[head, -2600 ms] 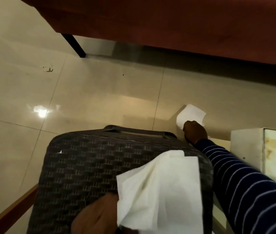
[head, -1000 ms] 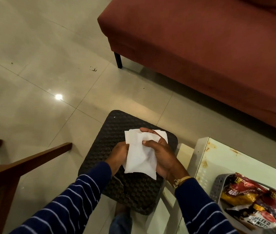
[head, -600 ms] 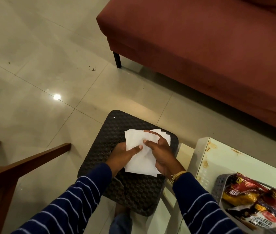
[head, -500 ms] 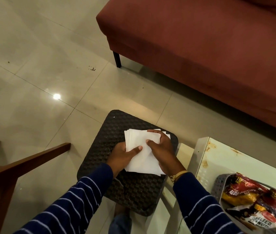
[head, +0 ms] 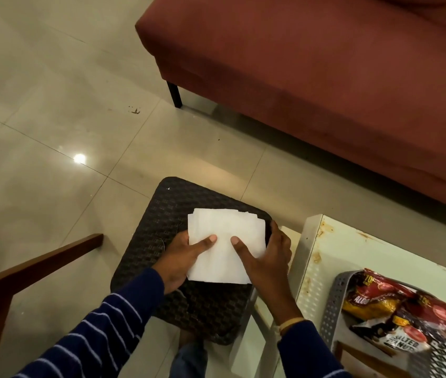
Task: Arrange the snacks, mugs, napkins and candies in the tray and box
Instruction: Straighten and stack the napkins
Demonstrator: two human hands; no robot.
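A stack of white napkins (head: 224,233) sits between both hands above a dark woven stool (head: 161,211). My left hand (head: 182,257) grips the stack's left edge, thumb on top. At the right edge my right hand (head: 266,259) holds it the same way, thumb pressed on the top sheet. At the lower right a grey perforated tray (head: 335,301) stands on a white table (head: 380,249), holding red and yellow snack packets (head: 396,309). No mugs, candies or box are in view.
A maroon sofa (head: 311,64) fills the upper right, on a black leg (head: 175,94). A wooden chair arm (head: 33,266) crosses the lower left. Glossy beige floor tiles (head: 52,118) spread to the left. My knee shows below the stool.
I picked a napkin off the floor beside the stool, stood up, and brought it to the stack. Both hands have since squared the napkins, thumbs now flat on top.
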